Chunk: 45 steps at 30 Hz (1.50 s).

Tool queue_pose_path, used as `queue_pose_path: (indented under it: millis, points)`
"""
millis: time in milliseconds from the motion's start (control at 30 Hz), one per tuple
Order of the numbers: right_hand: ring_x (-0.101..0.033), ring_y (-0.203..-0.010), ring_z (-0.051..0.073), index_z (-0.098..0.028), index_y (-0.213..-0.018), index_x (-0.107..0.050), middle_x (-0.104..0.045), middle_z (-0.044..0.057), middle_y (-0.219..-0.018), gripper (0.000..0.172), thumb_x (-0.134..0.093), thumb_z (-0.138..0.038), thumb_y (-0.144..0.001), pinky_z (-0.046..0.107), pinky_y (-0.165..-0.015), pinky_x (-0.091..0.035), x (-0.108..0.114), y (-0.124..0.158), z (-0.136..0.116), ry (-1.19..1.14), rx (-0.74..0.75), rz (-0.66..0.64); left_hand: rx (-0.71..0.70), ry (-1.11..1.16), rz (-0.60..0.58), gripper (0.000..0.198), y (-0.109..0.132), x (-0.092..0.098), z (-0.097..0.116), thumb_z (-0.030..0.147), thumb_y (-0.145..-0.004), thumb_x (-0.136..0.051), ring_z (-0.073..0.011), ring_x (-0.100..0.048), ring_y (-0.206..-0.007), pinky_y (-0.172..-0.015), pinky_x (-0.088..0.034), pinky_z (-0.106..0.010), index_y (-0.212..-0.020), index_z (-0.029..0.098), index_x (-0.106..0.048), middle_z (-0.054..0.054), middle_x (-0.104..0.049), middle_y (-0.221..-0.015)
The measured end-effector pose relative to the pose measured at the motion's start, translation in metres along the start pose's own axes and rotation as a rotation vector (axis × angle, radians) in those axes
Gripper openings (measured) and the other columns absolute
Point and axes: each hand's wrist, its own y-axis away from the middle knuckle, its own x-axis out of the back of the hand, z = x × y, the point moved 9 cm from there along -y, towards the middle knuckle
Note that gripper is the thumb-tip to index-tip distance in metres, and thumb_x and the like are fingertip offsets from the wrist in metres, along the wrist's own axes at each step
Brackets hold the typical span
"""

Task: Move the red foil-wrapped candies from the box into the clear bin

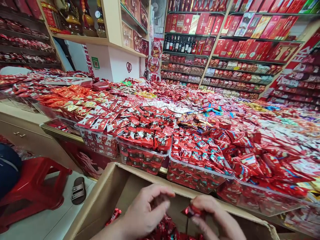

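From the head view, an open cardboard carton (100, 190) sits in front of the wooden desk (61, 132), its flap between the hands and the clear plastic bins (197, 176) packed with red foil packets (142, 140). The left hand (147, 213) curls over something small and blurred; the right hand (215, 216), just beside it but apart, pinches a glossy red-wrapped sweet (192, 211) above crinkled red sweets (163, 230) in the carton. A red plastic stool (32, 190) and a sandal (78, 190) stand on the tiled floor (50, 216) at left; shelves of red gift boxes (240, 33) rise behind the desk.
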Motion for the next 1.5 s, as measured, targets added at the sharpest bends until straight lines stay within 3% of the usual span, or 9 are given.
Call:
queue_pose_path:
  millis: [100,200,300,400,600,1000,1167,1367,1500]
  points:
    - [-0.056,-0.080,0.016,-0.022,-0.092,-0.051,-0.059,0.005,-0.088,0.019,-0.053,-0.024,-0.074,0.024,-0.070,-0.047,0.038,-0.040,0.010,0.057,-0.153,0.056,-0.111,-0.225,0.199,0.015,-0.010,0.039,0.017,0.020,-0.075,-0.046,-0.0111,-0.051,-0.069,-0.065,-0.042,-0.023,-0.087,0.020,-0.055,-0.001,-0.057,-0.079]
    - [-0.056,-0.073,0.015,-0.019,-0.093,-0.050,-0.059,0.005,-0.081,0.024,-0.054,-0.031,-0.072,0.025,-0.065,-0.046,0.055,-0.091,0.026,-0.003,-0.253,0.063,-0.087,-0.300,0.197,0.016,-0.021,0.052,0.013,0.021,-0.077,-0.044,-0.0108,-0.051,-0.067,-0.061,-0.042,-0.021,-0.090,0.021,-0.053,0.000,-0.057,-0.080]
    - [-0.056,-0.069,0.014,-0.016,-0.089,-0.050,-0.059,0.004,-0.075,0.024,-0.054,-0.031,-0.071,0.025,-0.063,-0.046,0.039,-0.137,0.043,-0.087,-0.303,-0.058,-0.138,-0.404,0.160,0.016,-0.024,0.051,0.010,0.019,-0.077,-0.043,-0.0110,-0.052,-0.069,-0.061,-0.042,-0.021,-0.089,0.021,-0.053,0.000,-0.057,-0.080]
    - [-0.056,-0.064,0.013,-0.014,-0.085,-0.052,-0.060,0.003,-0.070,0.023,-0.054,-0.031,-0.069,0.023,-0.057,-0.044,0.013,-0.162,0.058,0.000,-0.332,-0.204,-0.255,-0.486,0.153,0.016,-0.018,0.046,0.014,0.017,-0.077,-0.041,-0.0119,-0.052,-0.074,-0.067,-0.041,-0.023,-0.087,0.021,-0.053,-0.001,-0.057,-0.080]
    - [-0.054,-0.057,0.014,-0.015,-0.078,-0.059,-0.061,0.002,-0.063,0.018,-0.055,-0.029,-0.067,0.023,-0.050,-0.040,-0.009,-0.166,0.062,0.167,-0.301,-0.281,-0.337,-0.546,0.168,0.015,-0.013,0.043,0.016,0.015,-0.077,-0.041,-0.0132,-0.052,-0.073,-0.066,-0.041,-0.025,-0.085,0.020,-0.053,-0.003,-0.057,-0.077]
    - [-0.057,-0.072,0.016,-0.016,-0.079,-0.065,-0.066,0.005,-0.078,0.023,-0.044,-0.026,-0.074,0.023,-0.064,-0.039,-0.005,-0.169,0.035,0.393,-0.165,-0.300,-0.405,-0.607,0.152,0.015,-0.015,0.037,0.022,0.013,-0.077,-0.040,-0.0147,-0.052,-0.070,-0.062,-0.041,-0.026,-0.083,0.019,-0.052,-0.004,-0.058,-0.075]
    - [-0.057,-0.080,0.018,-0.015,-0.086,-0.064,-0.065,0.008,-0.087,0.026,-0.041,-0.021,-0.075,0.025,-0.068,-0.038,0.004,-0.170,0.039,0.476,-0.162,-0.259,-0.395,-0.620,0.157,0.015,-0.017,0.037,0.021,0.014,-0.077,-0.040,-0.0147,-0.052,-0.069,-0.061,-0.041,-0.026,-0.082,0.020,-0.052,-0.003,-0.058,-0.073]
    - [-0.059,-0.067,0.017,-0.017,-0.068,-0.065,-0.067,0.006,-0.070,0.020,-0.045,-0.016,-0.071,0.024,-0.060,-0.039,0.005,-0.164,0.057,0.517,-0.200,-0.269,-0.377,-0.630,0.154,0.014,-0.017,0.036,0.020,0.015,-0.077,-0.040,-0.0145,-0.051,-0.069,-0.062,-0.040,-0.026,-0.082,0.020,-0.052,-0.002,-0.057,-0.074]
    - [-0.059,-0.073,0.017,-0.017,-0.077,-0.064,-0.066,0.006,-0.078,0.019,-0.045,-0.018,-0.072,0.024,-0.064,-0.040,0.011,-0.167,0.048,0.518,-0.190,-0.241,-0.388,-0.628,0.146,0.014,-0.018,0.036,0.020,0.014,-0.077,-0.040,-0.0145,-0.051,-0.069,-0.062,-0.040,-0.026,-0.083,0.020,-0.052,-0.003,-0.058,-0.074]
